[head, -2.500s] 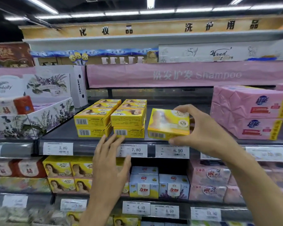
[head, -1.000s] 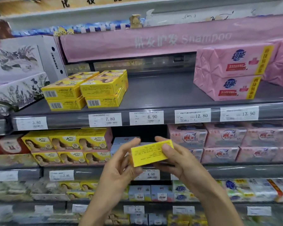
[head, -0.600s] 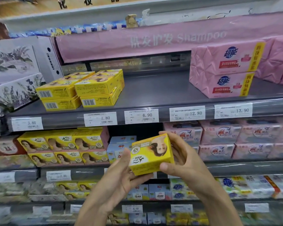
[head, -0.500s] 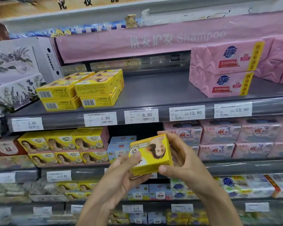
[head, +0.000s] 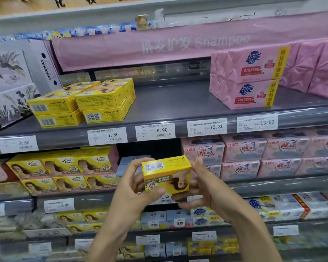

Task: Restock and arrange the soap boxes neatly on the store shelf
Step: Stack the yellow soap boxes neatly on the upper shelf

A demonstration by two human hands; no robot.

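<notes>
Soap box (head: 166, 173) has turned; right fingers (head: 198, 164) partly hidden.

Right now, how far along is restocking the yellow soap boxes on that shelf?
Done: yellow soap boxes stand two high at the left of the grey shelf, barcodes out. In hand: the left hand and right hand grip one more yellow box below shelf level, portrait upside down. Left: placing it; the shelf is bare above the 6.90 tag, up to the pink soap packs.

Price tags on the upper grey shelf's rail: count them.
5, left to right: 3.80 tag, 7.80 tag, 6.90 tag, 12.80 tag, 13.90 tag. More may sit past the frame's right edge.
</notes>
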